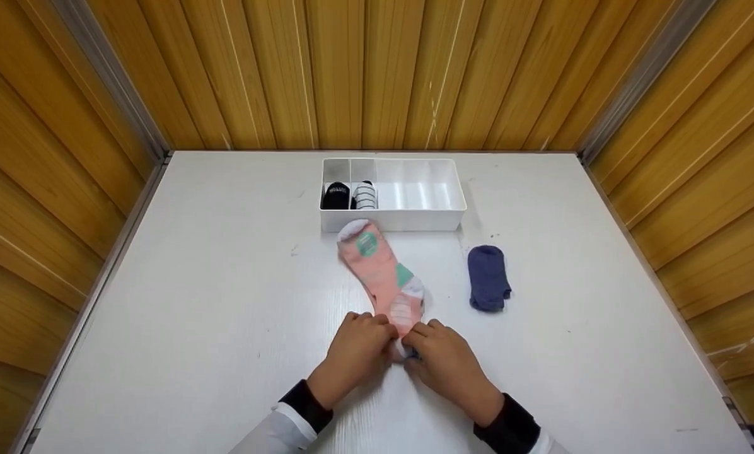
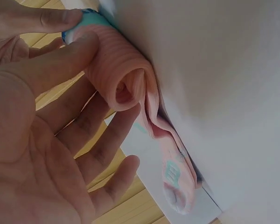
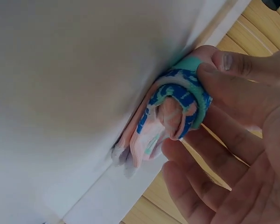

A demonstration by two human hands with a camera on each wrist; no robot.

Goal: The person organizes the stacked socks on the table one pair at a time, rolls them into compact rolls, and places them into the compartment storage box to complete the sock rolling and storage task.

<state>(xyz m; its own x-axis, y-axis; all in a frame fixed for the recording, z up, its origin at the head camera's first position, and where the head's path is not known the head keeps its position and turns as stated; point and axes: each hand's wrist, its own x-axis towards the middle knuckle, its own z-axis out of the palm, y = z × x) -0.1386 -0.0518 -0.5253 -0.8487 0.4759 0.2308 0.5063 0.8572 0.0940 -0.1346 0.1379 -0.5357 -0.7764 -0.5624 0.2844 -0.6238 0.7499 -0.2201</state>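
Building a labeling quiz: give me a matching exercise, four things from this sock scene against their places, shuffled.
Things:
1. pink sock
2. navy sock
3. black sock
4. striped sock

Places:
A. leftmost compartment of the white box
B. flat on the table, right of the hands
C. second compartment from the left
D. near end rolled between both hands

Pairs: 1-D, 2-B, 3-A, 4-C

The head view looks steeply down from above and behind the hands, taking in the whole tabletop [image 1: 226, 302] up to the panelled wall. Each wrist view sits close beside its own palm, tilted, facing along the tabletop. All three share the rolled end of the sock [image 1: 383, 271] [image 2: 126, 84] [image 3: 177, 112].
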